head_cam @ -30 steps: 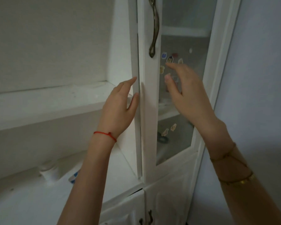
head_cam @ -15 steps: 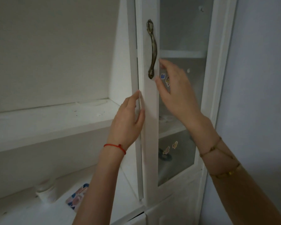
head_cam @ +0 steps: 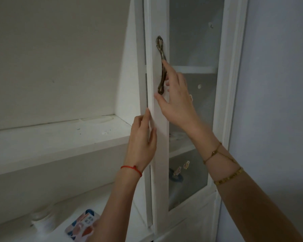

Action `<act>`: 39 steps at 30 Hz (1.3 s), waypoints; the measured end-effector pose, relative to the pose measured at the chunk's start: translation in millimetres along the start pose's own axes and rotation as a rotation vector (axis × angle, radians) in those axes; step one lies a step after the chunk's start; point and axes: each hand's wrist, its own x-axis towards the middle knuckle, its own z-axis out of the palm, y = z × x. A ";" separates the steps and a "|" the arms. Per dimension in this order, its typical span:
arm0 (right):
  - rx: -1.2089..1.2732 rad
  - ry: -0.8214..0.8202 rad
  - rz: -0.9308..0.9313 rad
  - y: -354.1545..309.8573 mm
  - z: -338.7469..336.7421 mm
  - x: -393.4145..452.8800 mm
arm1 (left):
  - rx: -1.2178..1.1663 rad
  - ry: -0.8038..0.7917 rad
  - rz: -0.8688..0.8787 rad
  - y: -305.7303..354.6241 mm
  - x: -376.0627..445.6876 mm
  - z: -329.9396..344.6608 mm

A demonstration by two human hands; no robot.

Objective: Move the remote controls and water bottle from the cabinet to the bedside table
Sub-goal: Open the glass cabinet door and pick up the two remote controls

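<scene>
Far left, two open white painted shelves: upper shelf (head_cam: 59, 135) bare w/ faint dusty ring marks, lower shelf (head_cam: 16, 236) holding 1 small white round jar (head_cam: 42, 222) and, just right of it, 1 flat card w/ blue and pink pattern (head_cam: 82, 226), lying flat and partly hidden by the forearm.

Centre: 1 tall white cabinet door w/ frosted glass panel (head_cam: 160, 154), its left edge standing slightly off the frame, a thin gap showing. Left hand (head_cam: 142, 142), thin red string bracelet at wrist, rests fingertips along that left edge; hand loose, not clenched on anything. Above it, 1 curved antique-brass metal handle (head_cam: 162, 65), upright on the door stile. Right hand (head_cam: 177, 100), 2 gold-tone bracelets on forearm, has fingers curled round the handle's lower half, thumb pressed on the stile below.

Through the glass: 2 inner shelves, approx 4 small stickers, 1 dark blue ring shape low down. Remotes and bottle can't be made out behind the frosting.

Far right: plain pale wall (head_cam: 278, 102), close beside the cabinet.
</scene>
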 end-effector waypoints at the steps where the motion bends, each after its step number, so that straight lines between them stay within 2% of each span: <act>1: 0.009 -0.007 0.000 -1.1 -0.9 -0.4 | -0.003 0.001 0.004 -0.2 -0.5 0.7; 5: 0.057 0.005 0.010 -5.7 -5.3 -2.6 | -0.014 0.019 0.034 2.9 -4.4 0.5; 9: 0.096 0.155 0.000 -3.2 -27.9 -16.1 | -0.115 0.057 0.173 28.9 -17.0 4.6; 15: -0.019 0.211 -0.011 2.0 -82.5 -48.0 | -0.263 0.038 0.258 73.1 -36.4 14.7; 27: -0.432 0.165 0.020 21.3 -177.3 -87.4 | -0.539 -0.065 0.395 134.5 -42.4 67.6; 34: -0.698 0.153 0.029 46.3 -221.1 -104.3 | -0.516 -0.205 0.522 164.0 -38.1 113.0; 39: -0.827 0.171 0.114 60.9 -247.9 -114.2 | -0.486 -0.280 0.620 186.6 -34.9 144.8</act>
